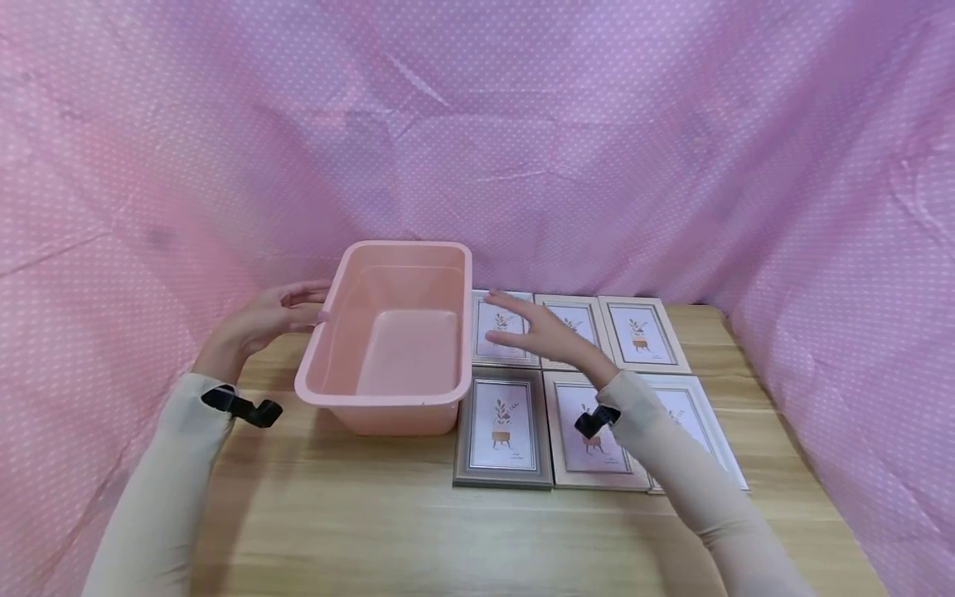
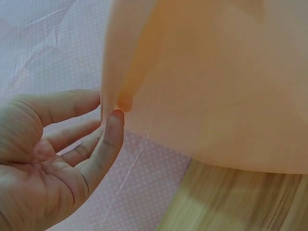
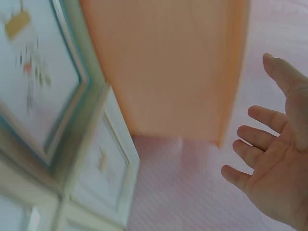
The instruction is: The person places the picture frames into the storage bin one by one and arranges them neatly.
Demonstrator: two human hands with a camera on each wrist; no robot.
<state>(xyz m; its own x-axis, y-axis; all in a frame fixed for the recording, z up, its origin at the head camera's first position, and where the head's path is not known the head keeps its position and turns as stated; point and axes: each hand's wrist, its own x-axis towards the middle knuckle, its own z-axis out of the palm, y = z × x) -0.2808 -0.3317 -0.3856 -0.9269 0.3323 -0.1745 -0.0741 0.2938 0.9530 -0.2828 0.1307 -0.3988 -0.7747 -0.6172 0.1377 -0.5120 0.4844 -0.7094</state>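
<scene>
A pink plastic basin stands on the wooden table, with no contents seen inside. My left hand is at its left rim, fingers extended; in the left wrist view the fingertips meet the rim's edge. On the basin's right, my right hand hovers over the picture frames, holding nothing. Its spread fingers stay apart from the basin wall in the right wrist view. Nearest below that hand lie a white picture frame and a grey picture frame.
Several more light-coloured picture frames, such as the one at the far right, lie in two rows beside the basin. Wooden tabletop extends in front. Pink dotted cloth hangs behind and at both sides.
</scene>
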